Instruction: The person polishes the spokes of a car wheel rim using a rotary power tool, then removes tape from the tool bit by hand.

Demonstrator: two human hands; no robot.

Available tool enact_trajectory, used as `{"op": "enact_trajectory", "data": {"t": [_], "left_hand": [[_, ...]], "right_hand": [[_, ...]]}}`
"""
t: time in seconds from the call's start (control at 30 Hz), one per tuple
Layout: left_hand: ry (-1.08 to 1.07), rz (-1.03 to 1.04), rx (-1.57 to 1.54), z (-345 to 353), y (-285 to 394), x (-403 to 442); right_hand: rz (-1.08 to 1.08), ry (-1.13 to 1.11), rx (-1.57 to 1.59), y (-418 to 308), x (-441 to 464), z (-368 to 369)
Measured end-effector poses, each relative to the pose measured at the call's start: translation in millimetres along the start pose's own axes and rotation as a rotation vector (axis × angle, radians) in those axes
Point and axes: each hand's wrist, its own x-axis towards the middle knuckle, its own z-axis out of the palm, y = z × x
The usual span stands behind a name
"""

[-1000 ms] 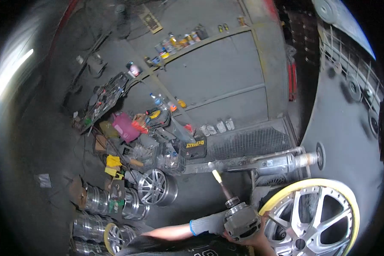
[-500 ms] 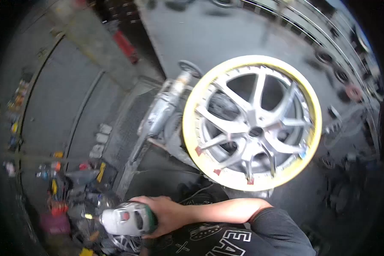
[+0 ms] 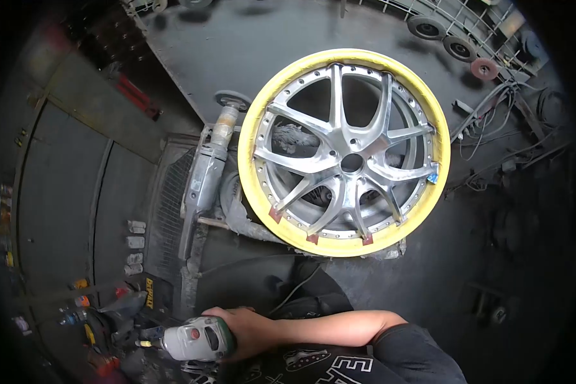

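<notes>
The right hand (image 3: 242, 329) is closing around the green rear end of a power tool (image 3: 189, 341); its fingers are partly hidden, so their exact placing is not telling. The left hand is not showing. The yellow-tipped bit (image 3: 146, 344) is pointing left, away from the hand. For sound handling, the palm should be sitting square behind the body, the wrist staying straight and the bit pointing clear of clothing and the thin cord (image 3: 299, 288) beyond the forearm.

The spoked wheel (image 3: 339, 142) is resting beyond the hand and to its right, well apart from the tool; yellow covering (image 3: 339, 248) is wrapping its lip. A second tool (image 3: 206, 176) is lying ahead of the hand, left of the wheel. Farther ahead, a grey surface (image 3: 288, 32) is stretching; left of the hand, a box labelled DEWALT (image 3: 161, 294) is standing near pale containers (image 3: 135, 242).
</notes>
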Motion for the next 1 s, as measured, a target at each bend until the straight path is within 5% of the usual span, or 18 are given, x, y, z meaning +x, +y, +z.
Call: {"op": "enact_trajectory", "data": {"t": [0.53,1.0], "left_hand": [[0.119,-0.185,0.112,86.2,87.4,39.5],[0.252,-0.295,0.099,115.3,127.8,42.0]], "right_hand": [[-0.062,-0.298,0.249,9.1,33.9,-149.5],[-0.225,-0.224,0.253,45.7,50.2,-182.1]]}}
